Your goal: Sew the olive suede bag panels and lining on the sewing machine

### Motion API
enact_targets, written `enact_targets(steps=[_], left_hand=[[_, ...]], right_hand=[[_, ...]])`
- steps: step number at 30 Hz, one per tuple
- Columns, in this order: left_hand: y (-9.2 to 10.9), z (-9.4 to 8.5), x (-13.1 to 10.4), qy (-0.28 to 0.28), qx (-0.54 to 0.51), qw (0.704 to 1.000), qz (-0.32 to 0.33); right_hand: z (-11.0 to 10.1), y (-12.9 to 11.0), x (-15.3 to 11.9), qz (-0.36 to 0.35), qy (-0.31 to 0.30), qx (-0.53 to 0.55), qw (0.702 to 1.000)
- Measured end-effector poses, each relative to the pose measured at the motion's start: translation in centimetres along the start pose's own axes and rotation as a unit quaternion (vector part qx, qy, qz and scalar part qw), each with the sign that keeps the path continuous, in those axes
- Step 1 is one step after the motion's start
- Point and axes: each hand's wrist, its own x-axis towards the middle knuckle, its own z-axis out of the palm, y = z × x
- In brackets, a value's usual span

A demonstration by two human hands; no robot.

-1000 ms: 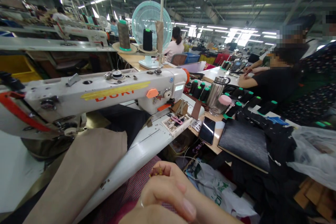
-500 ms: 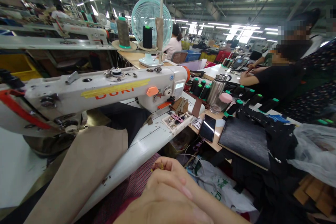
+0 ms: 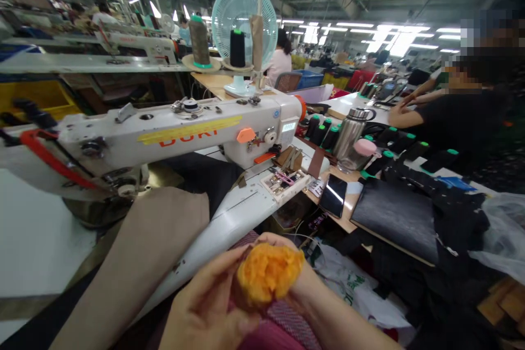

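Above my lap is a sweet potato [image 3: 270, 273] with soft, bright orange flesh and a ragged, hollowed top; a bit of dark skin shows along its left edge. My left hand [image 3: 209, 301] is closed round its left and lower side, the thumb pointing inward below it. Against the far and right side rests my right hand [image 3: 301, 279], its fingers curled behind and partly hidden by the flesh. A sewing machine [image 3: 188, 126] stands in front of me, with a taupe fabric piece [image 3: 164, 224] hanging over the table edge on the left.
On the right are a phone [image 3: 333, 195], a black notebook [image 3: 396, 221], a steel bottle [image 3: 348, 134] and several thread spools. A parts tray [image 3: 285, 183] sits on the machine table. A plastic bag [image 3: 361, 284] lies lower down. A co-worker in black [image 3: 459, 120] sits at the right.
My hands have turned and parted slightly, bringing the orange sweet potato into sight where they covered it before. The view has shifted a little, so the surroundings appear further right.
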Motion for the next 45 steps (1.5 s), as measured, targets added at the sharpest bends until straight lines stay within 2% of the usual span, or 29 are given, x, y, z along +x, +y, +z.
enact_targets(steps=[3, 8, 16, 21, 27, 30, 32, 36, 38, 41, 45], left_hand=[[-0.7, -1.4, 0.5, 0.008, -0.002, 1.000, -0.019], [-1.4, -3.0, 0.8, 0.023, -0.016, 1.000, 0.006], [-2.1, -4.0, 0.7, 0.094, 0.091, 0.991, 0.042], [-2.4, -4.5, 0.7, 0.135, 0.173, 0.972, 0.085], [-3.3, -5.2, 0.8, 0.142, 0.289, 0.926, 0.196], [-3.4, -5.3, 0.5, 0.140, 0.312, 0.911, 0.232], [-3.2, -5.1, 0.3, 0.143, 0.292, 0.921, 0.214], [-2.7, -4.4, 0.3, 0.112, 0.159, 0.979, 0.070], [-2.7, -4.2, 0.4, 0.094, 0.100, 0.990, 0.018], [-2.7, -4.1, 0.5, 0.094, 0.081, 0.992, 0.002], [-2.8, -4.1, 0.6, 0.109, 0.138, 0.984, 0.035]], right_hand=[[-0.1, -0.3, -0.5, -0.022, -0.016, -0.016, 1.000], [0.5, -0.3, -0.5, -0.059, -0.042, -0.085, 0.994], [2.4, -0.1, -0.2, -0.068, -0.046, -0.093, 0.992], [2.5, -0.1, -0.3, -0.066, -0.063, -0.077, 0.993], [2.5, 0.1, -0.1, -0.058, -0.061, -0.088, 0.993], [2.6, 0.0, 0.0, -0.056, -0.054, -0.098, 0.992], [2.7, -0.1, 0.0, -0.059, -0.048, -0.106, 0.991], [2.6, -0.2, 0.2, -0.050, -0.043, -0.116, 0.991], [2.3, 0.0, 0.5, -0.046, -0.035, -0.107, 0.993], [2.0, 0.2, 1.0, -0.051, -0.020, -0.096, 0.994], [2.1, 0.2, 1.0, -0.058, -0.020, -0.101, 0.993]])
